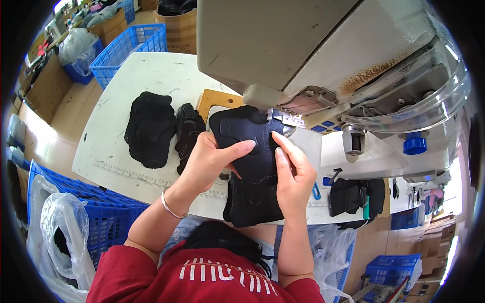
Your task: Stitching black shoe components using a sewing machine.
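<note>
A black padded fabric piece [237, 132], curved in outline and with stitched shapes on it, lies under the needle area [283, 120] of a sewing machine [303, 55]. My left hand [217, 154] grips its left side, thumb on top and the other fingers mostly hidden. At the right edge, close to the needle area, my right hand [293, 174] pinches the fabric between thumb and fingers. More black padded fabric [254, 202] hangs at the table's front edge; whether it belongs to the same piece, I cannot tell.
Left on the white table [108, 136] lies a stack of black padded pieces [150, 129] beside a dark ribbed bundle [188, 129]. A ruler strip [151, 174] runs along the front. Black items [348, 197] lie right. Blue crates [113, 217] flank the table.
</note>
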Demonstrator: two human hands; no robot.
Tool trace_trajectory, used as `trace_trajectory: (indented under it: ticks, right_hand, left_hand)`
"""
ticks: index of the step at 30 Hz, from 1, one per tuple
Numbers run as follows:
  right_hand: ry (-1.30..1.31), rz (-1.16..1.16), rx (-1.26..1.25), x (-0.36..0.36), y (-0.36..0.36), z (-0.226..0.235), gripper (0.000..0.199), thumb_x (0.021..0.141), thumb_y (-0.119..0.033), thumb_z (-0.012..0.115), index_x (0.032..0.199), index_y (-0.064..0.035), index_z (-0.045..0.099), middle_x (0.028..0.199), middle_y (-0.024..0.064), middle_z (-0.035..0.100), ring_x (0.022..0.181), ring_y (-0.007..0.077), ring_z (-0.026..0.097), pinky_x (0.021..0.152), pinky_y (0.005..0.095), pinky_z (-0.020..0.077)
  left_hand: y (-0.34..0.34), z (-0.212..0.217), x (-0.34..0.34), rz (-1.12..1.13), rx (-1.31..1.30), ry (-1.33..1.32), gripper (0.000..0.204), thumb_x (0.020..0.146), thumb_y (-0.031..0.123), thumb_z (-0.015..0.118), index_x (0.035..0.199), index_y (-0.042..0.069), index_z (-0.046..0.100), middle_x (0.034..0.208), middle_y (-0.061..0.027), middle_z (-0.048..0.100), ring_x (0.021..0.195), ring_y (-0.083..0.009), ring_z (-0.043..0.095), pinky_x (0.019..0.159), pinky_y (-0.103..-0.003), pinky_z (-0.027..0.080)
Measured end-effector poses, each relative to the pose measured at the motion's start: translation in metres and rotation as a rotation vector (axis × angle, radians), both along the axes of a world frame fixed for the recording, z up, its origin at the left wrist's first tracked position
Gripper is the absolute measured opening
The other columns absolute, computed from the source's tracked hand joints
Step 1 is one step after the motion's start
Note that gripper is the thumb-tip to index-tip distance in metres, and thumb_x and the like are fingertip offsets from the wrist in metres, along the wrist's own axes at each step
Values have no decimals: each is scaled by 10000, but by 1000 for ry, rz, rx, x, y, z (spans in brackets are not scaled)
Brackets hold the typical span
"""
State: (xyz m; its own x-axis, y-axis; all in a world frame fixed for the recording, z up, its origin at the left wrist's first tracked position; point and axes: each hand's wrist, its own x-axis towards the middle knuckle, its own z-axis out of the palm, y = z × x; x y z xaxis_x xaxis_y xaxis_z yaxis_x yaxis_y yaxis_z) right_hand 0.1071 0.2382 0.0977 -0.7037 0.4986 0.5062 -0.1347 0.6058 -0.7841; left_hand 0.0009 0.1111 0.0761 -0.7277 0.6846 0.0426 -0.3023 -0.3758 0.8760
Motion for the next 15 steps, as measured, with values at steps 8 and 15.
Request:
trace_trajectory:
  ticks: [8,15]
  right_hand:
    - [-15,21,51,2,20,6,220,871,-50,575,1066,-32,674,780,87,622,687,132,560,657,252,437]
    - [34,62,-150,-1,23,8,185,881,-57,607,1034,14,682,876,47,669,793,97,588,740,218,449]
  left_hand:
    - [9,8,23,33,54,-12,237,861,113,655,1056,-17,624,915,-68,671,751,-126,658,496,-256,562]
    - [17,9,36,110,110,-53,252,868,103,644,1080,-29,603,921,-71,667,754,-126,657,522,-256,570]
